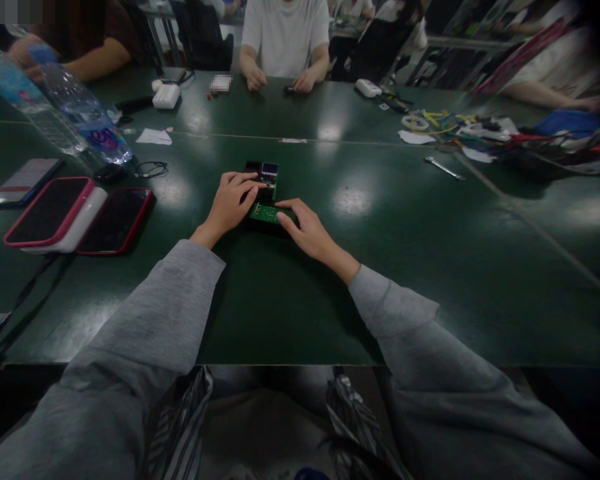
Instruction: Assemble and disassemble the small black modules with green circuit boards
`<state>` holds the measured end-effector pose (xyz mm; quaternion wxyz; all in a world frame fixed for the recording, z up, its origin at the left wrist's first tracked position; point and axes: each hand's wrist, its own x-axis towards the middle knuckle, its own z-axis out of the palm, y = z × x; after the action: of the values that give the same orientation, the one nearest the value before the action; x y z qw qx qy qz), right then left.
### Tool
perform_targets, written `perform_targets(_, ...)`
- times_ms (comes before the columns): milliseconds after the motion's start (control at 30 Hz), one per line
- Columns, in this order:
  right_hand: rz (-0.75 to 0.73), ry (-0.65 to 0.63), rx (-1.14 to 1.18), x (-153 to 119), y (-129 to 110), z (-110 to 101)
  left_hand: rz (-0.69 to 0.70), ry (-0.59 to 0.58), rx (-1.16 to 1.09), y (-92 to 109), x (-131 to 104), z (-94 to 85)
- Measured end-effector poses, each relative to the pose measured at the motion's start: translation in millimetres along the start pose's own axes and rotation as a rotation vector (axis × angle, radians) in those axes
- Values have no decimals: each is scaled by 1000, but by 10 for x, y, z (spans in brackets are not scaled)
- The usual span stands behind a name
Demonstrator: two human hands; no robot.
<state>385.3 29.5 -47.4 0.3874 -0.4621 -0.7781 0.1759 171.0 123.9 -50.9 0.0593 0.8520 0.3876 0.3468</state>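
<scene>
A green circuit board [266, 213] lies low over the table in front of me, with a dark casing or shadow along its near edge. Just beyond it is a small electronic module with a screen [270, 171] and black parts. My left hand [233, 200] reaches over the left side of both, its fingers bent across the module's black part and the thumb near the board. With thumb and forefinger, my right hand [305, 227] grips the board's right end. The undersides of both pieces are hidden.
Left are phones in red cases [115, 220], another phone [25, 181] and two leaning water bottles [93, 120]. A wrench [444, 168] and a heap of cables [480, 130] lie right. Across the green table [290, 313] sits a person in a white shirt [285, 37].
</scene>
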Motion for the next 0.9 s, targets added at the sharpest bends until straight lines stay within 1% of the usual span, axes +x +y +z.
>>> perform_targets(133, -24, -30, 1, -14, 30, -21, -1, -11, 1, 11, -3, -10)
perform_targets(233, -75, -63, -14, -25, 49, -34, 2, -10, -7, 13, -4, -12)
perform_targets(367, -135, -60, -32, -27, 49, -29, 6, 2, -29, 0, 1, -1)
perform_targets(533, -104, -81, -29, -26, 12, -44, 21, 34, -66, -44, 2, 26)
perform_targets(667, -95, -101, -15, -32, -16, -79, 1, 96, -116, -111, 8, 58)
perform_targets(767, -94, -99, -3, -37, -21, -92, -26, 167, -196, -211, 23, 103)
perform_targets(900, -77, -110, 3, -43, -15, -98, -150, 282, -335, -426, 51, 191)
